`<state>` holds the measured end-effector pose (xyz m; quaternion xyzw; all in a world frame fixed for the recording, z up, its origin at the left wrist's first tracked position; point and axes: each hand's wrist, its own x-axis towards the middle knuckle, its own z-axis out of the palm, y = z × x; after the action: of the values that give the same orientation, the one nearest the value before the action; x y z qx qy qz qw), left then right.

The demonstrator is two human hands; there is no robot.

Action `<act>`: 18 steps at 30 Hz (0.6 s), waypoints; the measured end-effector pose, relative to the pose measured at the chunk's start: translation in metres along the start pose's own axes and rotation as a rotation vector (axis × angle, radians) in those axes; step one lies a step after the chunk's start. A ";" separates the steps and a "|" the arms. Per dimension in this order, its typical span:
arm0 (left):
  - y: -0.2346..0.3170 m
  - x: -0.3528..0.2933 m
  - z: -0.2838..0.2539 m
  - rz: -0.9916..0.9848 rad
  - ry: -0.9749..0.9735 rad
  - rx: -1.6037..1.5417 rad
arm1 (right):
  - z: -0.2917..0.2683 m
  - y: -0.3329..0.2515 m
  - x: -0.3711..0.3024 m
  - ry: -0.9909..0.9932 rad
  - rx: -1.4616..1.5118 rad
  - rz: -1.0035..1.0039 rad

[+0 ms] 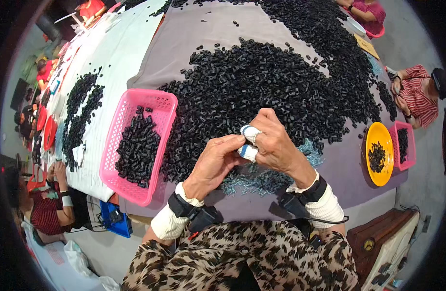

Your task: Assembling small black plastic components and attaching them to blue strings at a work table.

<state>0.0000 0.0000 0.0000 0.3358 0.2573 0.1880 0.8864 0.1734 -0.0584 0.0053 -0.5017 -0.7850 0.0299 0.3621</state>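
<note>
My left hand (214,164) and my right hand (277,144) meet in front of me, fingertips pinched together. Two fingers at the right hand carry white knitted finger covers (251,133) with blue stripes. Whatever sits between the fingertips is hidden or too small to make out. Just beyond the hands spreads a large heap of small black plastic pieces (262,82), shaped like short tubes or clips. Under and between my wrists lies a loose pile of small bluish, thin parts (252,183), some showing beyond my right hand too.
At left stands a pink plastic basket (111,150) part filled with black pieces. To the right are a yellow plate (387,167) and a smaller pink basket (411,150), both holding black parts. Other people sit around the cloth-covered table (174,43), one in a striped shirt (421,99) at right.
</note>
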 end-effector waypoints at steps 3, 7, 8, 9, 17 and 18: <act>0.001 -0.007 -0.005 0.065 0.024 0.026 | -0.003 -0.002 0.003 0.048 -0.006 -0.004; 0.016 -0.031 -0.031 0.310 0.247 -0.111 | -0.016 0.013 -0.020 0.099 -0.085 0.243; 0.022 -0.039 -0.041 0.388 0.283 -0.147 | -0.016 0.012 -0.029 0.043 -0.108 0.298; 0.024 -0.045 -0.059 0.496 0.288 -0.227 | -0.015 0.011 -0.039 -0.013 -0.127 0.351; 0.024 -0.070 -0.090 0.332 0.442 -0.202 | 0.024 0.003 -0.050 -0.153 -0.106 0.300; 0.019 -0.065 -0.079 0.278 0.406 -0.187 | 0.030 0.003 -0.047 -0.196 -0.180 0.270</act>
<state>-0.1012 0.0195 -0.0163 0.2400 0.3629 0.3944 0.8094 0.1689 -0.0851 -0.0438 -0.6276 -0.7415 0.0566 0.2302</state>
